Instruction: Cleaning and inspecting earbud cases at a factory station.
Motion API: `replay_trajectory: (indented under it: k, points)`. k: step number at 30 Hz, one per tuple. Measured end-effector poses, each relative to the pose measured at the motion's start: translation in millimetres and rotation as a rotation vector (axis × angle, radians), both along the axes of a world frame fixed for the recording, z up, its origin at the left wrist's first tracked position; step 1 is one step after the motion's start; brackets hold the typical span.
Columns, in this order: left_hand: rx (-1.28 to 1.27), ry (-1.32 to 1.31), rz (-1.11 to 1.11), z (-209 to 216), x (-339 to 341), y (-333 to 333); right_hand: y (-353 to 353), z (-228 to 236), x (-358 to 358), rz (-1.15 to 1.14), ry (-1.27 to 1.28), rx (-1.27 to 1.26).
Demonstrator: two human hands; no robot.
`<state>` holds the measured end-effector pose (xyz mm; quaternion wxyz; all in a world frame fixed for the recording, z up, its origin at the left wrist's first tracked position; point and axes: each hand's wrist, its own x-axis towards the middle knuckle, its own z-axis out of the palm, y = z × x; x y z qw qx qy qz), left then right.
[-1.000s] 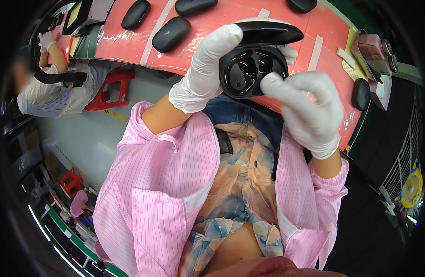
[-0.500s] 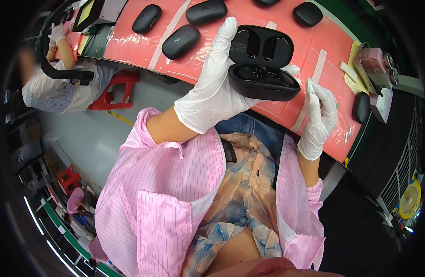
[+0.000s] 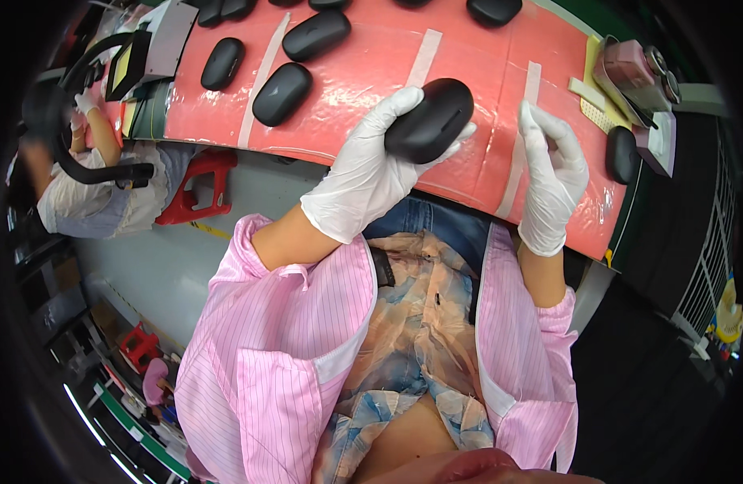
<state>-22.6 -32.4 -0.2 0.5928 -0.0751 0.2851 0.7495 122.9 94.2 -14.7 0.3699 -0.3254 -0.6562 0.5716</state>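
Observation:
My left hand (image 3: 363,165), in a white glove, grips a closed black earbud case (image 3: 433,121) above the near edge of the pink work mat. The case is tilted, and a slot shows on its side facing right. To its right, my gloved right hand (image 3: 551,173) is raised over the mat with thumb and fingertips drawn together. Whether anything small is pinched there I cannot make out. Other black cases lie on the mat, the nearest being one case (image 3: 282,94) to the left of my left hand and another (image 3: 621,155) by the right edge.
The pink mat (image 3: 347,113) bears strips of pale tape. At its right stand a container with pink contents (image 3: 629,68) and a yellow pad (image 3: 601,113). A black curved arm (image 3: 105,172) reaches in at left, near a co-worker (image 3: 85,189) and a red stool (image 3: 202,189).
The lid of the earbud case in my left hand has gone from open to closed. The mat and the things on it appear further left in the view. My right hand stays pinched.

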Motion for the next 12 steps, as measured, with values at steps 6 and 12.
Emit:
replay_trajectory:
  k: [6, 12]
  points:
    - [0.052, -0.22, -0.095, -15, 0, 0, -41, 26, -14, 0.266, -0.126, 0.976]
    - [0.098, -0.267, -0.331, -16, -8, -9, -3, 5, -4, 0.364, 0.003, 0.08]
